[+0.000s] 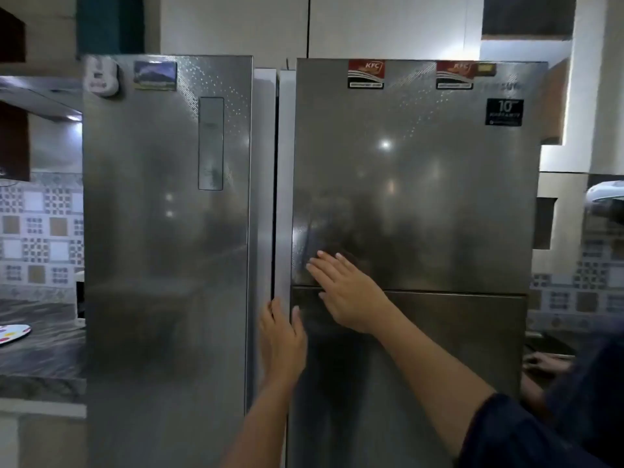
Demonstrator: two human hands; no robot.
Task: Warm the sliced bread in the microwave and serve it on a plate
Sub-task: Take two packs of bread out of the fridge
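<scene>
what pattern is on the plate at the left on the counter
The plate is white with scattered coloured spots; head view, far left edge.

A dark grey, marbled stone countertop (40, 359) fills the lower left of the view, with its thick front edge facing the camera and its right end meeting the side of the steel refrigerator (162, 265). Directly on it, at the far left and cut off by the frame edge, a white plate (15, 332) with coloured dots lies flat, well apart from the refrigerator. To the right of the refrigerators a second strip of dark counter (553, 346) shows dimly, and whatever sits on it is too dark to tell.
</scene>
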